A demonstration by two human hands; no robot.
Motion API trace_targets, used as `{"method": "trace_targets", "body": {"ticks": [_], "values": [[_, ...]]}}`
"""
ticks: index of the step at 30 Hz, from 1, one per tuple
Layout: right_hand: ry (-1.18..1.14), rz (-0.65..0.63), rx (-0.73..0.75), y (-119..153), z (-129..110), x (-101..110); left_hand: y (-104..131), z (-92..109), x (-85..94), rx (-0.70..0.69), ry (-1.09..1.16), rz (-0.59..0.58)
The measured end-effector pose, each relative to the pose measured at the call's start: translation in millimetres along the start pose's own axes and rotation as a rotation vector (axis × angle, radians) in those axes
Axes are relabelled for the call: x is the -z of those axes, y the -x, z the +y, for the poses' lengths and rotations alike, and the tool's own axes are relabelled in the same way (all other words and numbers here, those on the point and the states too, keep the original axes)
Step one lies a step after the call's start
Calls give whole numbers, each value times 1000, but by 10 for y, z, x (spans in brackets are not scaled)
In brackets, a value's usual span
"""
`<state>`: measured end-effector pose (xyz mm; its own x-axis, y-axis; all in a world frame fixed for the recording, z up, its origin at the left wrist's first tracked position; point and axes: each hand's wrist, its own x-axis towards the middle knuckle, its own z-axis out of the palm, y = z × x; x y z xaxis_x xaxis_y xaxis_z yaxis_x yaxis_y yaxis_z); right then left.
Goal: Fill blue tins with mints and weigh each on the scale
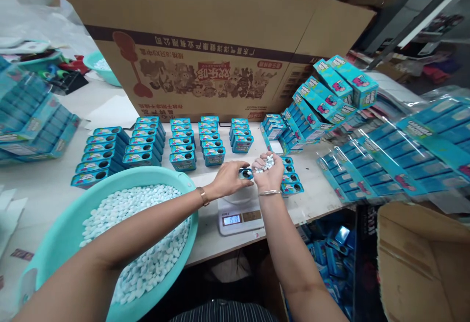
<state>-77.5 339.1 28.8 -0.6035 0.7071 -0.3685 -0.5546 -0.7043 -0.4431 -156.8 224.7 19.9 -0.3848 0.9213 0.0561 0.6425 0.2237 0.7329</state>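
Observation:
Above a white digital scale (240,220), my left hand (228,180) grips a small blue tin (245,173) between thumb and fingers, its round opening facing up. Close against it on the right, my right hand (269,171) is cupped palm up, its fingers curled around a handful of small white candies (266,163). The scale's display is lit. A turquoise basin (194,229) full of white candies lies under my left forearm. Rows of blue tins with round openings (182,159) stand behind the scale, and a short row (292,187) stands right of my right hand.
A large cardboard box (205,23) walls off the back. Teal display boxes (326,99) are piled at the back right, with wrapped packs (389,155) on the right and more stacks (33,121) on the left. Below the table edge are loose tins (332,258) and an open carton (414,263).

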Motion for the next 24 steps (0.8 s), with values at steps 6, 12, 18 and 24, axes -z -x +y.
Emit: {"method": "trace_targets", "body": {"ticks": [6, 12, 18, 24], "values": [[-342, -172, -193, 79, -423, 156, 189, -36, 366, -5, -121, 92], [-468, -256, -137, 352, -715, 294, 502, -228, 677, -15, -166, 185], [-386, -238, -54, 514, -722, 318, 591, -194, 674, -6, -188, 168], [-276, -248, -10, 534, -661, 293, 530, -84, 523, -29, -228, 136]]}}
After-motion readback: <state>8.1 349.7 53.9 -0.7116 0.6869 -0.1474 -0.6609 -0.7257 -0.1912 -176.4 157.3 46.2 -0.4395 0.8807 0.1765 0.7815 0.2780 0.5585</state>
